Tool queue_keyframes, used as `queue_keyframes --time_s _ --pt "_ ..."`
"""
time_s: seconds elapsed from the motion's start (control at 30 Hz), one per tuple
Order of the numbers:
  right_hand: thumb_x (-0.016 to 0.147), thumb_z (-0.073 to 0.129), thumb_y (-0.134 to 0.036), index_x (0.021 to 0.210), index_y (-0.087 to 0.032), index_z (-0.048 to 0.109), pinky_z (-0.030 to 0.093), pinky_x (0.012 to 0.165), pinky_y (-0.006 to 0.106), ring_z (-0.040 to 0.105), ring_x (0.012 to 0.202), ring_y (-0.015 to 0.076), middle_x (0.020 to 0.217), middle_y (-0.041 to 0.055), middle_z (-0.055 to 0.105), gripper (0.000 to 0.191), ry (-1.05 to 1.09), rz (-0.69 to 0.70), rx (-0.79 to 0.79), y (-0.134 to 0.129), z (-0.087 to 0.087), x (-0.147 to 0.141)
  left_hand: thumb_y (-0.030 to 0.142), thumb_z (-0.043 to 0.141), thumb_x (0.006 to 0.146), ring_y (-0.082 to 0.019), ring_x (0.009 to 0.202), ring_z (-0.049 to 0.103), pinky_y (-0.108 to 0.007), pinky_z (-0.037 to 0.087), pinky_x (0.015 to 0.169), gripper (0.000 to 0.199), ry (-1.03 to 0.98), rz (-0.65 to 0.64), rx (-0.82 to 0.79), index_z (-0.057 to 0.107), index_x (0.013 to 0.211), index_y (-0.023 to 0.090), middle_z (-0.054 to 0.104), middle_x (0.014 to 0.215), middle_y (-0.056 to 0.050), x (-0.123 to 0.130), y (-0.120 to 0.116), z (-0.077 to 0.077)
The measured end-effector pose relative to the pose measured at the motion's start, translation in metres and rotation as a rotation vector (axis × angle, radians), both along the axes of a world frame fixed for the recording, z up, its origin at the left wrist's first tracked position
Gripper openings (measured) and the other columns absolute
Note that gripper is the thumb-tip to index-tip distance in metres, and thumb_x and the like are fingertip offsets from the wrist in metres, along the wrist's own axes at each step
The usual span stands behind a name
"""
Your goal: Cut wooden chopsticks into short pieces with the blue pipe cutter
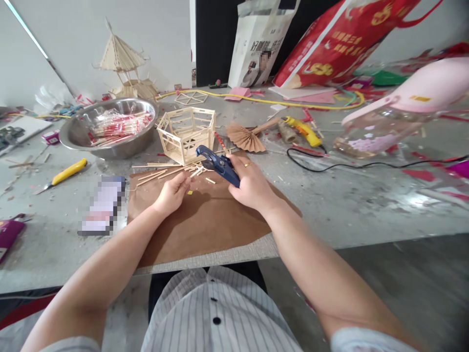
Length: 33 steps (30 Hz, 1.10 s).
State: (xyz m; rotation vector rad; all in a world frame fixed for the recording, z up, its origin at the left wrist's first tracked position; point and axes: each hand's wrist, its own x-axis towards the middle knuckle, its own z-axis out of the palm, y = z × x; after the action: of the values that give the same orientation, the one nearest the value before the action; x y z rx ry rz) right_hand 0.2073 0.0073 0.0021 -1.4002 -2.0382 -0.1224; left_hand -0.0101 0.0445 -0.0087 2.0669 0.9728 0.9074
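My right hand (252,182) is wrapped around a blue hand cutter (222,165), its head pointing left over the brown mat (205,222). A red-banded stick (221,143) shows just behind the cutter, its lower end at my right fingers; whether they touch it I cannot tell. My left hand (171,193) is closed, thumb and fingertips pinched together at the edge of a pile of thin wooden sticks (157,175). What it pinches is too small to make out. Behind the pile stands a six-sided frame (186,134) built of sticks. A small yellow piece (189,192) lies beside my left fingertips.
Left are a steel bowl (69,134) of packed red-banded sticks, a yellow craft knife (69,171) and a phone (102,205). Behind stand a stick pagoda (122,56) and bags (256,44). Right are a folded paper fan (247,137), a corded yellow tool (304,131) and a pink-lidded bottle (384,129).
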Motion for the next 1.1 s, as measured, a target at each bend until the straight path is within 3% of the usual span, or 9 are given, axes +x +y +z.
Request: queue_keyframes --time_s 0.27,0.67,1.1 --pt "0.062 0.049 -0.015 0.120 -0.014 0.032 0.031 0.087 0.043 0.041 0.104 0.0274 0.113 0.0141 0.046 0.061 -0.038 -0.001 -0.019 -0.001 0.003 -0.001 0.037 0.032 0.082 -0.005 0.047 0.034 -0.016 0.031 0.048 0.027 0.013 0.002 0.018 0.048 0.083 0.015 0.037 0.052 0.004 -0.001 0.001 0.000" --pt "0.062 0.048 -0.014 0.111 -0.015 0.039 0.039 0.078 0.039 0.047 0.094 0.0258 0.099 0.0126 0.052 0.050 -0.015 0.008 0.009 -0.002 0.001 0.000 0.034 0.034 0.082 -0.005 0.051 0.035 -0.017 0.030 0.051 0.026 0.143 0.050 0.165 0.050 0.077 0.014 0.039 0.055 0.004 -0.004 0.001 0.011" --pt "0.068 0.046 -0.018 0.099 -0.017 0.048 0.042 0.064 0.031 0.055 0.077 0.0220 0.087 0.0081 0.060 0.032 -0.011 -0.088 -0.138 -0.004 0.000 -0.002 0.036 0.033 0.081 -0.007 0.053 0.038 -0.017 0.031 0.052 0.028 0.214 0.107 0.200 0.050 0.074 0.015 0.042 0.057 0.003 -0.006 0.004 0.010"
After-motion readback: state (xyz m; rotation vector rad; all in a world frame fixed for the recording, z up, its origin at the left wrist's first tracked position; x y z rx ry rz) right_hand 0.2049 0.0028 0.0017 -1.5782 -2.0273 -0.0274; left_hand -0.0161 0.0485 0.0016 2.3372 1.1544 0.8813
